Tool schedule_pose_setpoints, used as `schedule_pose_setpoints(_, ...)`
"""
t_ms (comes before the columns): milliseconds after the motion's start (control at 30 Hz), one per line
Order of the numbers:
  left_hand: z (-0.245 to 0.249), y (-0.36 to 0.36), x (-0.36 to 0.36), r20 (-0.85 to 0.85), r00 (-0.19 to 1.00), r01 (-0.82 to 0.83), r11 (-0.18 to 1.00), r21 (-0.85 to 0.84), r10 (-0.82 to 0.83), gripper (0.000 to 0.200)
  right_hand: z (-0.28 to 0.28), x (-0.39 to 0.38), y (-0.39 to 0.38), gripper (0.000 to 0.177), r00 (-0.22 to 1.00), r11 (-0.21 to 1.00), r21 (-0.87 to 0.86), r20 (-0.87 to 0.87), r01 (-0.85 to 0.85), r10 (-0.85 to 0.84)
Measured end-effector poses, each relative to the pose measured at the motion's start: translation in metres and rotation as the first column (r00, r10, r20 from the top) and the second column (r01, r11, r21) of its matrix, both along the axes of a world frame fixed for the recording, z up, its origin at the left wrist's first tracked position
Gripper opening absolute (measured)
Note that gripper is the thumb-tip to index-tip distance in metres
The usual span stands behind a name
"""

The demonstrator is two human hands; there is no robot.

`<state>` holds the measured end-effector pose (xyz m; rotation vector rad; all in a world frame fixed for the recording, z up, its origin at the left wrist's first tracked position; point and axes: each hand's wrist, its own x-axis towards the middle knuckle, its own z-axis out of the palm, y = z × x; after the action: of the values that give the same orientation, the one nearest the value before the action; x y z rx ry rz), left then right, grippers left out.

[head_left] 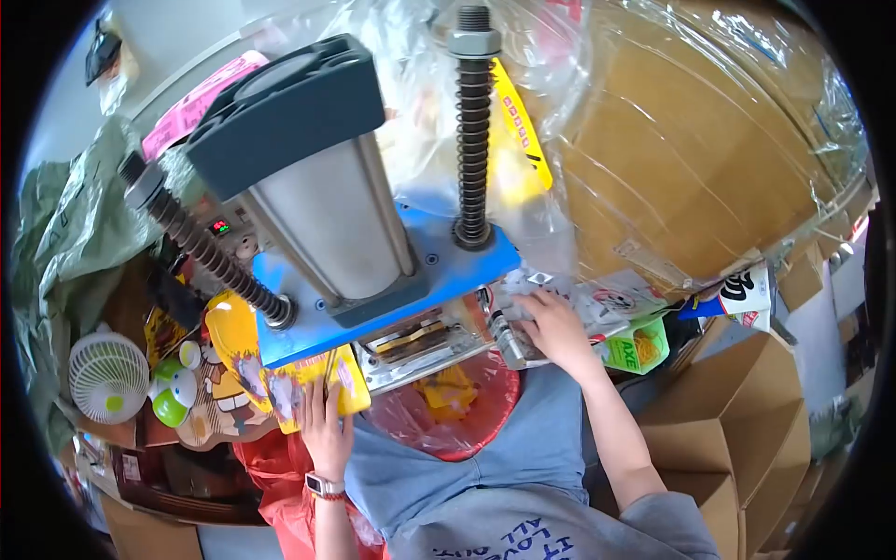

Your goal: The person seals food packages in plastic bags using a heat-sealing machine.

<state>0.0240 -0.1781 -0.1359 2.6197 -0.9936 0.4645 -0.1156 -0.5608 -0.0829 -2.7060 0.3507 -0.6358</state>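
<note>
My left hand (324,431) is at the front left of the press, its fingers over yellow printed cards (351,385). Thin dark prongs that look like tweezers (330,362) stick out from these fingers. To the right of the press, my right hand (556,329) reaches forward with fingers stretched out over clear plastic packets (597,303); I see nothing gripped in it. Between my hands stands the press, with a blue plate (429,259), a silver cylinder (327,224) and two spring-wrapped posts. Beneath the plate lies a metal fixture (415,347), partly hidden.
A red basin (504,401) lined with clear plastic holds yellow pieces near my lap. A white fan (108,377) and a green-white figure (172,392) stand at left. At right are a green box (646,349), open cartons (737,420) and a large plastic-wrapped carton (681,140).
</note>
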Motion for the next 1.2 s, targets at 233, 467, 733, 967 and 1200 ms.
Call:
schedule_pose_setpoints(233, 0.014, 0.009, -0.002, -0.134, 0.99, -0.069, 0.956, -0.284, 0.032, 0.037, 0.012, 0.002, 0.007, 0.034, 0.996, 0.997, -0.056, -0.082, -0.052, 0.048)
schedule_pose_setpoints(467, 0.061, -0.029, -0.058, -0.212, 0.976, -0.055, 0.871, -0.489, -0.057, 0.038, 0.02, 0.001, 0.011, 0.045, 0.969, 0.968, 0.134, -0.106, -0.21, 0.225)
schedule_pose_setpoints(733, 0.094, -0.045, -0.084, -0.088, 0.986, 0.086, 0.885, -0.459, -0.141, 0.032, 0.082, -0.038, 0.096, 0.031, 0.73, 0.676, 0.339, 0.516, -0.654, 0.447)
schedule_pose_setpoints(967, 0.112, -0.047, -0.089, -0.22, 0.887, 0.272, 0.845, -0.461, -0.406, 0.023, 0.083, -0.029, 0.11, 0.025, 0.584, 0.539, 0.241, 0.458, -0.807, 0.67)
schedule_pose_setpoints(1200, 0.043, -0.092, -0.061, -0.814, 0.201, -0.57, 0.61, -0.55, -0.545, 0.022, 0.076, -0.026, 0.079, 0.058, 0.951, 0.847, 0.459, 0.266, -0.267, 0.156)
